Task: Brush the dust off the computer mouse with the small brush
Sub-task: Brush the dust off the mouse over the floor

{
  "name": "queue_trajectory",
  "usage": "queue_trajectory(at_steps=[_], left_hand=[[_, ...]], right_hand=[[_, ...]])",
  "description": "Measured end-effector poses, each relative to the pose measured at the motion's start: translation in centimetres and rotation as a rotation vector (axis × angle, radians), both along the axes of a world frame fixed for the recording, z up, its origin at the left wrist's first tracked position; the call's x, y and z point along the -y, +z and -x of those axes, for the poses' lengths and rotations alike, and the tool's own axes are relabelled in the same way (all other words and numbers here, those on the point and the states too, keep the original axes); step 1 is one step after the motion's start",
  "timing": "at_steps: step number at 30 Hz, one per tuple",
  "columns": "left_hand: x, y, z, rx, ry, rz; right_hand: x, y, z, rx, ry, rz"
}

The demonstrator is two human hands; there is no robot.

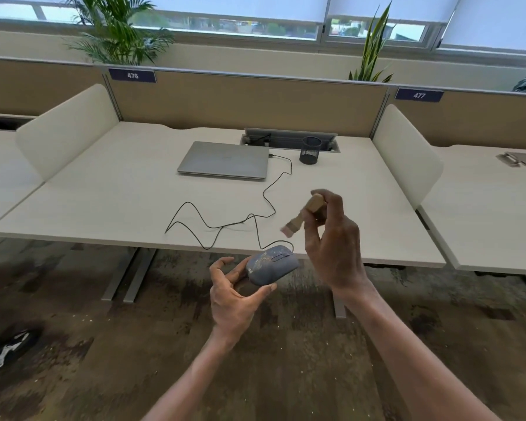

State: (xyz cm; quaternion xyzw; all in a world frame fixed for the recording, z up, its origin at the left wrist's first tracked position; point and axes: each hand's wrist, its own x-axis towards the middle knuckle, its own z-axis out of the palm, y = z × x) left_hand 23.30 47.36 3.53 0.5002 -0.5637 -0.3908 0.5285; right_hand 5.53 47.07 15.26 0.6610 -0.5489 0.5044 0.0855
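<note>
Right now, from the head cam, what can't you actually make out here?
- Brush bristles: motion-blurred, contact with the mouse unclear.
- Brush handle middle: hidden by right hand fingers.
- Mouse underside: covered by left hand.
- Mouse dust: too small to judge.
- Inside of pen cup: too small, dark.
- Shoe: cut off at left edge.

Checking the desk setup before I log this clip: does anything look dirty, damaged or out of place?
The computer mouse, held in the left hand off the desk's front edge, is blotched with pale dust. Its cable lies in loose loops across the desk. Nothing else stands out.
</note>
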Motion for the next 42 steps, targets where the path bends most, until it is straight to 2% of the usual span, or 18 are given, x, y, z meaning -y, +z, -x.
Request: queue_trajectory(at_steps=[6, 9, 15, 24, 28, 34, 42], left_hand=[[0.0, 0.1, 0.4, -0.005, -0.005, 0.002], [0.1, 0.0, 0.5, 0.042, 0.012, 0.015], [0.5, 0.0, 0.6, 0.127, 0.029, 0.070], [1.0, 0.3, 0.2, 0.070, -0.006, 0.085], [1.2, 0.2, 0.2, 0.036, -0.012, 0.037], [1.7, 0.1, 0.0, 0.062, -0.002, 0.038], [2.2, 0.4, 0.0, 0.087, 0.000, 0.050]], right_hand=[[-1.0, 2.5, -2.2, -0.069, 0.377, -0.285], [-1.1, 2.8, -3.8, -0.159, 0.449, -0.404], [-0.1, 2.8, -6.1, -0.374, 0.393, -0.515], [2.5, 3.4, -7.7, -0.459, 0.349, -0.486], [3.2, 3.9, -7.5, -0.452, 0.341, -0.433], [3.4, 4.6, -6.9, -0.290, 0.340, -0.395], [3.4, 3.3, -6.2, -0.317, 0.362, -0.478]])
